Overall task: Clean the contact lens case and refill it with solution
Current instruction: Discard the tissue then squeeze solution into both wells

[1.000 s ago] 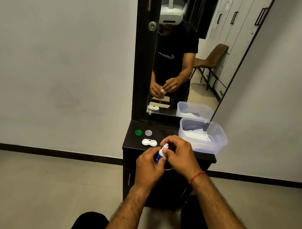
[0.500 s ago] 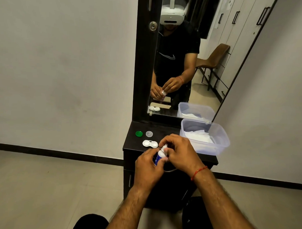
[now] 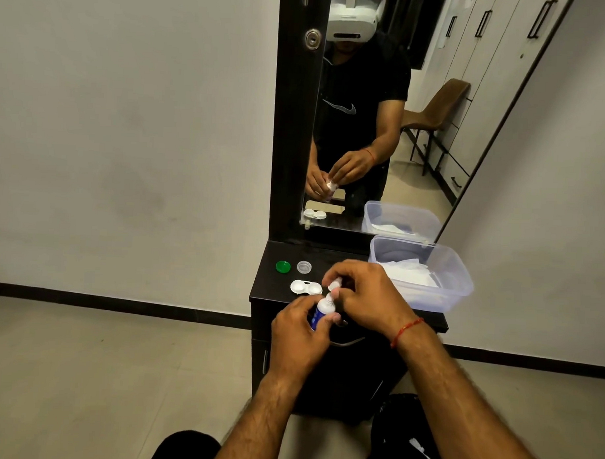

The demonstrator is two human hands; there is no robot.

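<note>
White and twin-welled, the case (image 3: 306, 287) lies uncovered on the dark table (image 3: 268, 296). Just right of the case and nearer the camera, the left hand (image 3: 299, 335) grips a blue-labelled bottle (image 3: 320, 310), while the right hand (image 3: 364, 296) pinches the white cap (image 3: 335, 284) at its tip. Whether the cap has come free cannot be told. Behind the case lie a green lid (image 3: 283, 266) and a clear lid (image 3: 304, 266), side by side. Farther right of the case stands a clear tub (image 3: 457, 286) holding white tissue (image 3: 409, 276).
</note>
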